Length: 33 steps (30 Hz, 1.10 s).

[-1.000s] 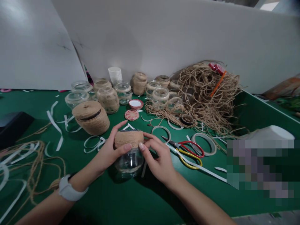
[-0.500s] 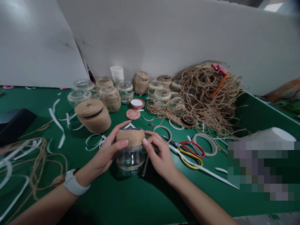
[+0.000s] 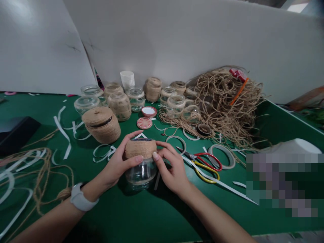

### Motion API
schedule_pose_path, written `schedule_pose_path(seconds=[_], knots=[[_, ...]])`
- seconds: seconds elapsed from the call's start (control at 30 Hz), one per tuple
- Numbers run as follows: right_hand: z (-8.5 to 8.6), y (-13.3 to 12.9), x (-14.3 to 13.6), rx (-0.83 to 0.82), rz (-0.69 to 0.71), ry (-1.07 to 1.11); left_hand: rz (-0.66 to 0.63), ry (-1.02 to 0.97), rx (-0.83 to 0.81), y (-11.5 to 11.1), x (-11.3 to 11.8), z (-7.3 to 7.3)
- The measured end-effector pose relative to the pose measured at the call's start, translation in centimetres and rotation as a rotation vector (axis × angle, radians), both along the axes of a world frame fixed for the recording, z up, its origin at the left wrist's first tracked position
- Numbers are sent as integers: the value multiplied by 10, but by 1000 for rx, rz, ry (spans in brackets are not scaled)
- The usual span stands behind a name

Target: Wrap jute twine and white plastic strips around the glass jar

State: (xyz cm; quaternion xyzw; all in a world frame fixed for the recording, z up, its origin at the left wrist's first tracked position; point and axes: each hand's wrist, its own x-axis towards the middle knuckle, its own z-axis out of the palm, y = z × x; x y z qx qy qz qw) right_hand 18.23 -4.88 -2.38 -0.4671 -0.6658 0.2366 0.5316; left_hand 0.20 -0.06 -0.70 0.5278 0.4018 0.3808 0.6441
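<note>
Jute twine wraps the upper half of the clear round glass jar [image 3: 141,162] I am holding upright on the green felt table [image 3: 141,216], close in front of me. My left hand [image 3: 118,164] curls around its left side, thumb pressed on the twine band, index finger arched over the top. My right hand [image 3: 171,168] grips the right side, fingertips on the twine. Red-and-yellow-handled scissors [image 3: 204,162] lie just to the right, and a fully twine-covered lidded jar [image 3: 101,124] stands behind on the left.

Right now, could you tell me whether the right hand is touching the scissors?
Apart. The head view shows green table between the right hand and the scissors.
</note>
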Motion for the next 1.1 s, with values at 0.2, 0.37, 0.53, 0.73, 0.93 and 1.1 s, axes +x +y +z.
schedule_pose_path(seconds=[0.2, 0.37, 0.53, 0.73, 0.93, 1.1], knots=[[-2, -1, 0, 34, -59, 9, -37, 97, 86, 1, 2, -1], [-1, -1, 1, 28, -66, 16, 18, 136, 51, 0, 4, 4], [-3, 2, 3, 0, -66, 50, 42, -21, -81, -1, 4, 6], [-6, 3, 2, -47, -63, 67, 10, -86, -110, -2, 2, 4], [-1, 1, -1, 4, -59, 27, 17, -39, -58, -2, 3, 4], [-1, -1, -3, -19, -56, -15, -10, -70, -47, -1, 1, 4]])
